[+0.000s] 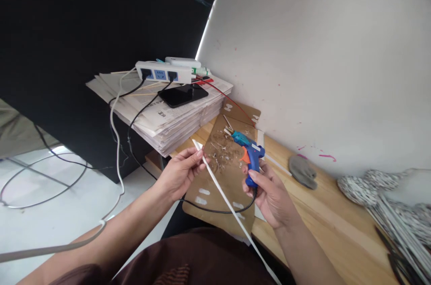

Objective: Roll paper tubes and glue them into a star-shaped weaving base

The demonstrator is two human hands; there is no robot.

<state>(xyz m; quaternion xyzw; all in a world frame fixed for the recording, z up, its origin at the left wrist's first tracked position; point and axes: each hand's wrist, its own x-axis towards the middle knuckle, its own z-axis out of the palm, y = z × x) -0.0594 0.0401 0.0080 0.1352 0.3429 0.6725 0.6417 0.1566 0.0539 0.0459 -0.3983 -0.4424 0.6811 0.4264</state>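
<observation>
My right hand [271, 195] is wrapped round the handle of a blue glue gun [251, 155] with an orange trigger; its nozzle points up and to the left over a brown cardboard sheet [232, 177]. My left hand [182, 172] pinches the upper end of a long thin white rolled-paper stick [224, 195], which runs diagonally down to the right across my lap. The gun's black cord [215, 209] loops below the cardboard.
A stack of newspapers [168, 116] at the table's far left carries a white power strip [163, 72] and a black phone [182, 94]. On the wooden table [336, 222] lie a grey cloth [303, 170] and rolled paper pieces [380, 186]. A white wall [319, 51] stands behind.
</observation>
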